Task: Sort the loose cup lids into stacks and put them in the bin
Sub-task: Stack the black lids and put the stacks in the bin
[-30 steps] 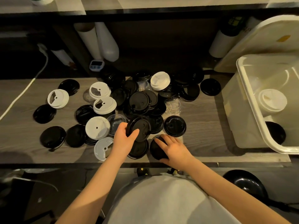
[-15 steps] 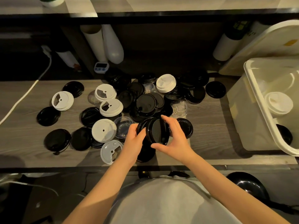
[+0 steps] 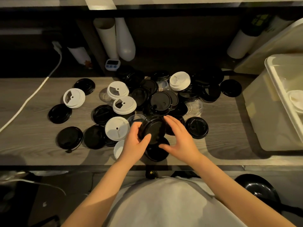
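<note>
Your left hand (image 3: 135,145) grips a round, shiny black plastic lid (image 3: 153,129) in its curled fingers, tilted up. Your right hand (image 3: 179,138) is spread wide just beside it.

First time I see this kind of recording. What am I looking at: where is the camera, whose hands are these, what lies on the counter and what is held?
No machine here: a person works bare-handed, filmed by a camera on their head that looks down. The wooden counter carries loose black lids, white lids and a few clear lids. The left hand grips a tilted black lid, perhaps several nested. The right hand is open beside it. The pale bin stands at the right.
</note>
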Available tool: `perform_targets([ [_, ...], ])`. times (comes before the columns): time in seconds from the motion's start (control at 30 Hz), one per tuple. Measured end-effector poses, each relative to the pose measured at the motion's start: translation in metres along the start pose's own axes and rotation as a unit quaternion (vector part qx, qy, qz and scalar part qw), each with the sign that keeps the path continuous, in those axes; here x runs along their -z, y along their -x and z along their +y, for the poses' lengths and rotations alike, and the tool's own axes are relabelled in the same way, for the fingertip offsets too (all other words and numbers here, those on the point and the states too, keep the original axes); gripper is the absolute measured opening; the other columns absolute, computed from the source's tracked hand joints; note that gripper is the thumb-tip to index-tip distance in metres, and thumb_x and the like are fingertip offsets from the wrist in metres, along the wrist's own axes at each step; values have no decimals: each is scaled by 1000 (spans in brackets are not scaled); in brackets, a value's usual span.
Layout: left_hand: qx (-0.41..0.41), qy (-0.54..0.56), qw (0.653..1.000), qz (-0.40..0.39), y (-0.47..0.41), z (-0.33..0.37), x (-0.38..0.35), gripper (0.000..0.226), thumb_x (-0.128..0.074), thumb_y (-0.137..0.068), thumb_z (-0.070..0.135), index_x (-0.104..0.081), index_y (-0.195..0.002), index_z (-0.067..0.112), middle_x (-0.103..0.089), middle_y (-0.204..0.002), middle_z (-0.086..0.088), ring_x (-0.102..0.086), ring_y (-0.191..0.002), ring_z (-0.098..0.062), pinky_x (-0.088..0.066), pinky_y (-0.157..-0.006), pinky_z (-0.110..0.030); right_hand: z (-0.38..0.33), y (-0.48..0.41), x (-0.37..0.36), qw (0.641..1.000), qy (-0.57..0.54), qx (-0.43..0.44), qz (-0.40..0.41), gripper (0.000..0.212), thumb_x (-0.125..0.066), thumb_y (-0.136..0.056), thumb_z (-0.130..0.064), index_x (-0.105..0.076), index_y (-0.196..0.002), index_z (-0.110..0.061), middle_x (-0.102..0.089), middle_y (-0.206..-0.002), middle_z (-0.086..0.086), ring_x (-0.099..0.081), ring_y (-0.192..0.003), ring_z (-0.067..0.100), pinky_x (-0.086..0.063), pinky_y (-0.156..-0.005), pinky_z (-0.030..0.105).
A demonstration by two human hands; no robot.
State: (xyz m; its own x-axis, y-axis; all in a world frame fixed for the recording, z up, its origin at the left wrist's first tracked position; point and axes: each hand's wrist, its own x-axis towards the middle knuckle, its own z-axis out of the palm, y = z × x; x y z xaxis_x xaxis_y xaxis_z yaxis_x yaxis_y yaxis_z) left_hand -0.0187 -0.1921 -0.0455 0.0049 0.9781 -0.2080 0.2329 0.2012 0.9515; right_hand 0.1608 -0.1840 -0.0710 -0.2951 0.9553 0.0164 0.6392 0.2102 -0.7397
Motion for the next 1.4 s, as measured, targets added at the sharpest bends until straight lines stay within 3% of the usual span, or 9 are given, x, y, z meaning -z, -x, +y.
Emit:
perform_targets([
  [0.2,0,-36,998,50,4,-12,26,42,-61,-84,-3,-45,-93,35,-59,-95,9,-58,-92,-2,-45,-85,-19,17,13,-12,992,115,20,-51,56,-70,-80,-27,-52,-131,-11,-56,-127,8,-54,-116,28,-48,-94,37],
  [0.37,5,-2,998,66,10,-15,33,40,-58,-84,-7,-46,-93,30,-59,-95,5,-58,-93,-4,-45,-82,-15,15,13,-40,946,249,20,-207,88,-59,-82,-56,-15,-151,-24,-13,-157,7,-13,-144,26,-16,-116,40],
  [0.53,9,2,998,62,14,-14,31,37,-57,-85,-7,-46,-92,27,-59,-94,5,-58,-91,-5,-46,-80,-13,16,13,-41,970,188,-3,-156,86,-68,-77,-48,-25,-148,-24,-25,-152,4,-23,-140,25,-28,-113,40],
  [0.63,21,-3,998,66,13,-16,29,36,-59,-85,-3,-45,-94,29,-61,-97,0,-60,-95,-14,-47,-87,-27,19,21,-28,993,95,-18,-72,85,-72,-71,-50,-35,-143,-22,-34,-144,0,-35,-133,21,-37,-107,37],
  [0.8,35,-3,997,73,8,-8,17,34,-59,-86,2,-45,-105,27,-59,-106,-1,-58,-103,-17,-47,-89,-30,-4,18,-7,992,-82,-17,98,83,-76,-67,-45,-34,-138,-28,-37,-135,-9,-34,-129,0,-28,-106,11],
  [0.93,42,88,994,48,5,11,3,28,-59,-87,2,-49,-105,21,-61,-107,-3,-58,-104,-16,-46,-89,-28,-28,8,2,982,-140,41,124,84,-75,-69,-44,-30,-138,-28,-38,-137,-9,-38,-130,7,-40,-104,28],
  [1.07,71,221,973,6,5,25,-5,24,-58,-83,6,-52,-102,20,-63,-105,-6,-60,-98,-15,-48,-83,-29,-35,1,6,981,-144,65,116,84,-77,-69,-42,-31,-138,-27,-38,-139,-4,-37,-133,11,-41,-104,39],
  [1.2,69,295,952,-43,6,34,-3,31,-44,-71,8,-50,-101,13,-59,-97,-6,-59,-88,-11,-50,-72,-23,-32,-3,11,987,-103,77,101,85,-75,-70,-44,-31,-140,-28,-34,-145,-6,-29,-138,7,-33,-112,32],
  [1.4,11,144,988,-50,13,34,-7,48,-62,-62,40,-47,-106,29,-60,-110,-2,-61,-100,-6,-49,-85,-29,-33,-4,4,985,-19,113,129,79,-70,-74,-48,-34,-140,-23,-32,-147,-3,-32,-137,13,-29,-113,25],
])
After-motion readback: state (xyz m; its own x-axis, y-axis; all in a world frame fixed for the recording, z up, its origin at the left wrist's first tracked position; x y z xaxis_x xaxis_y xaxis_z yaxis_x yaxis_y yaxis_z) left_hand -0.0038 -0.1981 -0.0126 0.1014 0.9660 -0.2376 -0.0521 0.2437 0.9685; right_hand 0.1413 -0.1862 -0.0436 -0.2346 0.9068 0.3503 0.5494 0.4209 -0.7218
